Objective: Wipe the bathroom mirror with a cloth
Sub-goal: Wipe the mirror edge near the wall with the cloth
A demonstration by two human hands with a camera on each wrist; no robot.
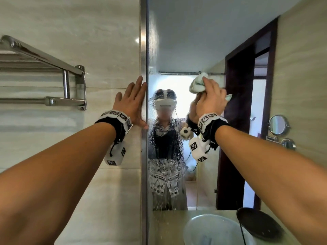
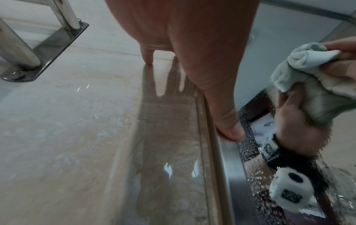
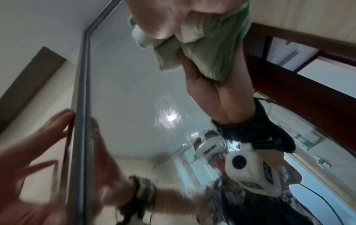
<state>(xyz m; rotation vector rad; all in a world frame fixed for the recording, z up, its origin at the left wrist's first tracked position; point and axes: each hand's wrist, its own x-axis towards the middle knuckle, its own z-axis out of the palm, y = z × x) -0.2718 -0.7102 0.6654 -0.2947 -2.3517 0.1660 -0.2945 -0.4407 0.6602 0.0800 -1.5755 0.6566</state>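
The right hand [image 1: 211,98] grips a bunched pale green cloth [image 1: 197,84] and presses it against the mirror [image 1: 185,41], at head height right of centre; the left hand [image 1: 131,103] lies flat, fingers spread, on the tiled wall [image 1: 106,50], thumb touching the mirror's metal frame [image 1: 144,156]; water droplets speckle the glass lower left; a chrome towel rack [image 1: 44,71] hangs further left.

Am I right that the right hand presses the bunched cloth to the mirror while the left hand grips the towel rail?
Not quite: the left hand lies flat on the wall tile beside the mirror frame, apart from the towel rail, as the head view shows. The right hand does hold the cloth.
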